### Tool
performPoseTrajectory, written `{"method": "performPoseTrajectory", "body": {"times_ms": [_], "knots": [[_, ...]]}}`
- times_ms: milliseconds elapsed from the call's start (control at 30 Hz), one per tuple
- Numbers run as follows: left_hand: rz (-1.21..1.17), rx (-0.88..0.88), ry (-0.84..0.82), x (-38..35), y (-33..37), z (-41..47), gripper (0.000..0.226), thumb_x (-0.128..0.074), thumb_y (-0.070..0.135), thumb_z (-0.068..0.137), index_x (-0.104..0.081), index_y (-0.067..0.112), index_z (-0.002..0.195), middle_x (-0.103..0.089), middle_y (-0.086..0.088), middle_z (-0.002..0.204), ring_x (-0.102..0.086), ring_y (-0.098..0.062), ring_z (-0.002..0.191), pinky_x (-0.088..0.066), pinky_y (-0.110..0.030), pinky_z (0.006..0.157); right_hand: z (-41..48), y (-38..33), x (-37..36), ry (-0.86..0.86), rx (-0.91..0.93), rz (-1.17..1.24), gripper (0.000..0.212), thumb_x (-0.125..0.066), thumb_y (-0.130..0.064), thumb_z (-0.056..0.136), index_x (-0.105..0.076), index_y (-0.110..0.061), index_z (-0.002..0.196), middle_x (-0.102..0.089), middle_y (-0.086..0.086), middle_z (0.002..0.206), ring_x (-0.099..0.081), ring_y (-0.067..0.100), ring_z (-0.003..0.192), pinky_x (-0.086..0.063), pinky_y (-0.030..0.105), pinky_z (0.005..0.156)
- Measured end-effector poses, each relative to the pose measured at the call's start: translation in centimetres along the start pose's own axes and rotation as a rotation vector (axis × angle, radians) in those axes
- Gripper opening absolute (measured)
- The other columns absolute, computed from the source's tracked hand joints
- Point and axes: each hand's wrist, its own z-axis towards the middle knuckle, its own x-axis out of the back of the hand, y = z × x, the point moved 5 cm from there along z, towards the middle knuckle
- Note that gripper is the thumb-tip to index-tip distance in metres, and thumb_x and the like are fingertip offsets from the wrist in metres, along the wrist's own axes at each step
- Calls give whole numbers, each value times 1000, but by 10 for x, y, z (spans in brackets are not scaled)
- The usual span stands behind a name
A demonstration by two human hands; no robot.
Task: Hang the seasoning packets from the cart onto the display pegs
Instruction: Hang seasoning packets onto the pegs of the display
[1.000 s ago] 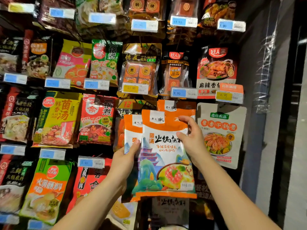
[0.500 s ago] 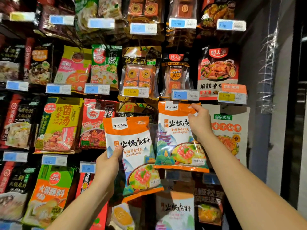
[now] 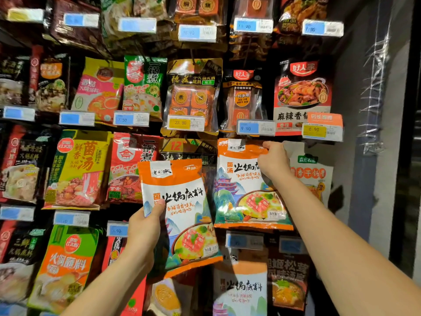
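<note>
Now split apart: right hand (image 3: 272, 164) is pinching one packet (image 3: 241, 190) up under the 9.90 tag (image 3: 255, 128) for hanging; left hand (image 3: 144, 226) is gripping the spare (image 3: 182, 201).

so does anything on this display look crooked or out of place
Only the tilted orange packet stands out: the left hand holds it off any peg, top leaning left, over the dark packet behind. The matching packet, pinched at its top by the right hand, sits roughly straight.
</note>
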Motion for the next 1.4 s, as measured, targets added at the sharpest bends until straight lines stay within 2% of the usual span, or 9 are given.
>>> {"method": "performPoseTrajectory", "body": {"times_ms": [167,367,567,700,800,933,1033,1167,1400], "knots": [[12,-14,-5,-6,4,0,12,-60,24,103,-67,16,97,-74,11,68,-70,-2,59,-50,-15,47,-13,8,-25,30,145,-350,57,-53,0,98,-43,-15,152,-40,19,144,-60,43,113,-51,48,92],[85,-57,-35,-13,10,-1,30,-60,32,102,-56,13,78,-56,1,58,-53,-14,53,-45,-27,52,-40,6,0,136,273,-659,47,-67,-12,93,-51,-16,137,-44,18,130,-64,38,97,-47,40,71],[36,17,-328,-67,10,-12,19,-60,25,102,-71,11,108,-79,1,88,-75,-10,75,-53,-17,57,-67,0,7,-124,121,552,29,-61,-26,102,-53,-19,128,-63,6,112,-67,24,98,-57,34,73],[17,132,-393,-99,5,-19,22,-60,25,102,-69,7,110,-76,1,72,-68,-9,53,-49,-18,47,-69,5,12,-133,146,752,33,-64,-9,100,-45,-29,118,-68,9,110,-72,27,98,-60,49,87],[42,152,-437,-116,-1,-15,23,-60,30,102,-67,8,106,-74,2,69,-69,-11,57,-50,-20,49,-65,13,18,-87,167,784,42,-62,-1,99,-45,-33,119,-71,7,106,-73,30,95,-60,47,81],[197,107,-436,-130,-2,-2,26,-60,38,102,-71,15,105,-71,8,69,-64,-13,69,-50,-24,59,-54,18,25,56,243,574,31,-59,5,97,-54,-21,114,-63,-3,109,-64,-1,96,-53,16,84],[330,-52,-460,-139,10,12,22,-64,34,100,-70,15,111,-76,4,87,-70,-12,77,-56,-26,66,-38,19,21,89,207,508,30,-56,4,99,-66,-20,114,-65,-8,111,-61,13,110,-46,9,85],[508,-273,-385,-144,27,33,24,-73,27,94,-57,25,111,-73,10,102,-70,-11,93,-58,-46,89,-20,15,15,80,174,460,38,-52,1,102,-62,-7,138,-60,8,141,-51,20,135,-37,19,104],[722,-499,-444,-147,33,34,77,-71,24,95,-20,41,150,-72,14,115,-71,-12,98,-62,-43,79,-2,15,8,67,94,404,41,-50,-2,105,-54,-4,146,-52,12,151,-44,25,144,-31,26,112]]}}
